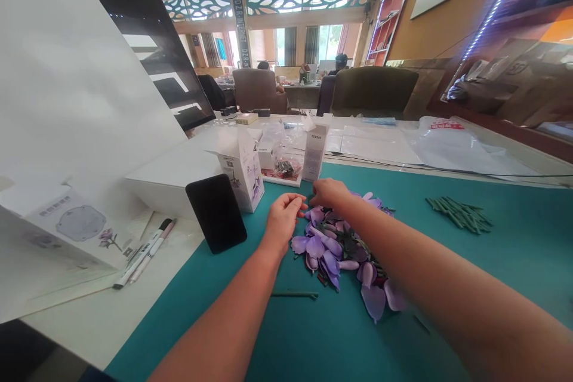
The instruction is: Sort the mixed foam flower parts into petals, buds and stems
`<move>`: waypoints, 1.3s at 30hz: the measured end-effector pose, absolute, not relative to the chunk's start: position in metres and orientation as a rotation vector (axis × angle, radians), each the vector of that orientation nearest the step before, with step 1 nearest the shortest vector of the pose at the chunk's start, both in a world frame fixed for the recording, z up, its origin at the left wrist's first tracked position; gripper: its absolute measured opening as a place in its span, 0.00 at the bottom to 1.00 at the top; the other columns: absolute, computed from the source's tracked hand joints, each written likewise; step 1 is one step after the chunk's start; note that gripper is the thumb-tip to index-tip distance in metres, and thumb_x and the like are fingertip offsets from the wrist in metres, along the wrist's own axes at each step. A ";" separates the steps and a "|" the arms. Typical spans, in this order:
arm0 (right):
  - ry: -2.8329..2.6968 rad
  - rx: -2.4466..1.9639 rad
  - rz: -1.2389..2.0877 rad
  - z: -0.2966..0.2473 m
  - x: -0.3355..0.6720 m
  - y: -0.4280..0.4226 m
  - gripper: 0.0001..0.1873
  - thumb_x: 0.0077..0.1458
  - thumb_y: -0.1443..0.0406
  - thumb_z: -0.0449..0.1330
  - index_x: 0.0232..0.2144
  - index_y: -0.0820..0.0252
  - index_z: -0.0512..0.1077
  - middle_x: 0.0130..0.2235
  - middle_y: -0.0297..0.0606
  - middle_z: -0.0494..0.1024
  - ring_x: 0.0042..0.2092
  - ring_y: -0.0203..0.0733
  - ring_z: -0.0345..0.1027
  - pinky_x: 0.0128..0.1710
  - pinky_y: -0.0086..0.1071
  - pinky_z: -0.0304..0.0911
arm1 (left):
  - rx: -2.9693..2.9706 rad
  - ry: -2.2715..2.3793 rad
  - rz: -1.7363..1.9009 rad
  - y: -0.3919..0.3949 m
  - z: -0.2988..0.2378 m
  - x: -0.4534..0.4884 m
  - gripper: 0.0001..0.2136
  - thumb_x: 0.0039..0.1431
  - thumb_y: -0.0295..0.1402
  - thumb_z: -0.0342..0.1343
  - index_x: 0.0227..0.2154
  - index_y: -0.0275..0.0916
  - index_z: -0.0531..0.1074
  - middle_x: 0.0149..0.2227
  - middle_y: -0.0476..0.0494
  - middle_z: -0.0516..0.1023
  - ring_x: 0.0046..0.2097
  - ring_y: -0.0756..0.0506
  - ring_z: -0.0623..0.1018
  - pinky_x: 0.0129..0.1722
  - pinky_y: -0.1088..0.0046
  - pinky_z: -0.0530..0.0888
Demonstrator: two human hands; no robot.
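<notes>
A: Nearest?
B: Green mat, cut off below. On it, one stem, left end hidden behind the left forearm.
A: Next?
B: Petals, purple, heaped mid-mat among dark green parts; right forearm covers some.
A: Hands?
B: Left hand, beside the heap's far left edge: thumb and fingers drawn close; cannot tell whether they pinch anything. Right hand, just beside it, at the heap's far edge: fingers curled downward, tips hidden, grip cannot be told.
A: Flanking?
B: Left, phone, screen dark. Right, green rods, loose pile.
A: Beyond?
B: Open carton; tall carton; between, tray, contents hard to identify.
A: Farthest?
B: Chairs; two people beyond, mostly hidden.
</notes>
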State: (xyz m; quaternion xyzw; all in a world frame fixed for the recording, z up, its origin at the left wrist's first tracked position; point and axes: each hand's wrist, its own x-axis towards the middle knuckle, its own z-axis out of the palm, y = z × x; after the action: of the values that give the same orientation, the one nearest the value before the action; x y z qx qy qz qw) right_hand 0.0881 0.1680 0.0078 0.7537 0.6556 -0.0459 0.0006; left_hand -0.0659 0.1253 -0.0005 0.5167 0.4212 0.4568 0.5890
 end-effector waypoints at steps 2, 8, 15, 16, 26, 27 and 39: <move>2.022 2.379 -0.183 0.006 0.085 0.173 0.18 0.41 0.64 0.62 0.39 0.60 0.75 0.43 0.48 0.78 0.43 0.50 0.71 0.38 0.36 0.64 | 1.189 0.981 1.068 0.126 -0.001 -0.066 0.06 0.50 0.33 0.54 0.29 0.36 0.73 0.26 0.47 0.75 0.26 0.52 0.70 0.24 0.79 0.63; 2.077 2.384 -0.331 0.003 0.087 0.173 0.13 0.41 0.66 0.61 0.34 0.59 0.77 0.38 0.42 0.79 0.39 0.45 0.71 0.32 0.29 0.61 | 1.150 0.952 1.064 0.126 -0.002 -0.066 0.07 0.50 0.33 0.54 0.29 0.36 0.73 0.27 0.47 0.75 0.26 0.52 0.71 0.24 0.79 0.64; 2.333 2.382 -0.490 0.038 0.085 0.149 0.15 0.54 0.63 0.51 0.31 0.62 0.77 0.29 0.35 0.77 0.31 0.35 0.66 0.28 0.25 0.57 | 1.169 1.002 1.078 0.129 -0.004 -0.067 0.11 0.51 0.31 0.56 0.39 0.37 0.70 0.43 0.42 0.73 0.32 0.51 0.74 0.25 0.79 0.68; 2.377 2.366 -0.517 0.043 0.083 0.145 0.15 0.55 0.62 0.51 0.32 0.62 0.77 0.30 0.34 0.77 0.30 0.34 0.66 0.28 0.24 0.57 | 1.180 1.005 1.082 0.130 -0.005 -0.066 0.13 0.51 0.32 0.57 0.40 0.37 0.70 0.46 0.41 0.72 0.33 0.50 0.74 0.25 0.78 0.69; 2.403 2.265 -0.335 0.026 0.088 0.140 0.14 0.55 0.67 0.51 0.37 0.62 0.77 0.38 0.41 0.79 0.38 0.40 0.69 0.35 0.27 0.59 | 0.946 0.879 1.013 0.133 -0.005 -0.069 0.11 0.49 0.27 0.60 0.37 0.37 0.70 0.28 0.47 0.75 0.26 0.52 0.73 0.24 0.80 0.67; 2.387 2.244 -0.289 0.021 0.092 0.142 0.13 0.52 0.69 0.53 0.36 0.61 0.77 0.39 0.42 0.79 0.40 0.41 0.69 0.36 0.28 0.59 | 0.909 0.876 1.011 0.133 -0.005 -0.070 0.09 0.49 0.27 0.59 0.36 0.37 0.70 0.29 0.47 0.75 0.27 0.52 0.73 0.24 0.79 0.67; 2.361 2.075 -0.005 -0.001 0.096 0.140 0.09 0.51 0.67 0.56 0.33 0.58 0.76 0.39 0.39 0.78 0.41 0.41 0.67 0.38 0.29 0.56 | 0.666 0.793 0.999 0.138 -0.004 -0.074 0.09 0.43 0.26 0.58 0.29 0.38 0.65 0.26 0.53 0.68 0.24 0.55 0.69 0.23 0.78 0.67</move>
State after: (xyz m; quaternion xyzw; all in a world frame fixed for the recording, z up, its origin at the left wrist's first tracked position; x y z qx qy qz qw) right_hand 0.0957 0.1404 -0.0013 0.6601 0.7512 -0.0016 -0.0006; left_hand -0.0740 0.1377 -0.0040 0.3048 0.3630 0.4573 0.7524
